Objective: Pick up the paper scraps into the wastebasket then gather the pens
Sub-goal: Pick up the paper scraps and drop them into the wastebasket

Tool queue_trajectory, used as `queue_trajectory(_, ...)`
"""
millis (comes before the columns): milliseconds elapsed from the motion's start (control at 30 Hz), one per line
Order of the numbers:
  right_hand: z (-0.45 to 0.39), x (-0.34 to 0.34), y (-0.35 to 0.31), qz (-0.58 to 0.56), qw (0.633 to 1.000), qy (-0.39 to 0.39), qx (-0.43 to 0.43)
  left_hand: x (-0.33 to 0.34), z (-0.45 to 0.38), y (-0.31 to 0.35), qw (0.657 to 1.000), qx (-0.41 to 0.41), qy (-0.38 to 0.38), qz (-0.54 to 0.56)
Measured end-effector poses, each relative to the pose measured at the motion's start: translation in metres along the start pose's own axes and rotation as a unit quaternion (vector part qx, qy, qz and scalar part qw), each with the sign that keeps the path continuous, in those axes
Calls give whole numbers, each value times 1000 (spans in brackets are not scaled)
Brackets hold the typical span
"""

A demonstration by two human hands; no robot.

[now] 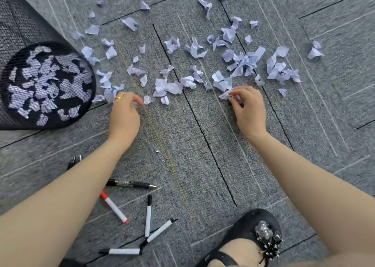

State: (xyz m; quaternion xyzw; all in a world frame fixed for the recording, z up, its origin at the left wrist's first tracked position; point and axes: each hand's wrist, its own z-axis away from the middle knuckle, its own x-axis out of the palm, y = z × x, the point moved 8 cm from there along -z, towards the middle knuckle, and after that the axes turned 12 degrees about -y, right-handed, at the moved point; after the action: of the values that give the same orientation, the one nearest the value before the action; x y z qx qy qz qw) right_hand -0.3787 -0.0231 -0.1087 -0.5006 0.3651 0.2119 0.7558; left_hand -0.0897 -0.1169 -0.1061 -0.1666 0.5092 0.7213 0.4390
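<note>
Grey carpet tiles [203, 145] with dark seams; I read no writing anywhere. Right of the mesh wastebasket [12, 112], partly filled, lie scattered paper scraps [172, 87]. My left hand [124, 114] curls fingertips beside one scrap; my right hand [248, 110] pinches a scrap. Pens [148, 216] lie below the wastebasket.

Scraps [194, 63] lie spread across the floor [203, 145], the wastebasket [46, 84] at their left holding more; pens [142, 216] lie nearer, a shoe [253, 232] to their right.
</note>
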Motion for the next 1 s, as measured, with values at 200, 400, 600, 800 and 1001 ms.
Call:
queue_trajectory(200, -2, 0, 0, 16, 1000, -4, -15, 15, 1, 26, 997, 0, -31, 66)
queue_trajectory(400, 6, -8, 16, -5, 1000, 20, -1, 47, 5, 77, 990, 35, -116, 71)
queue_trajectory(600, 7, -23, 45, -45, 997, 52, 46, 84, 10, 103, 979, 66, -190, 12)
queue_trajectory(800, -4, -74, 75, -198, 961, 149, 118, 119, 10, 118, 957, 83, -259, -99)
queue_trajectory(1001, -14, -102, 114, -74, 962, 169, 199, 128, 7, 184, 935, 208, -203, -202)
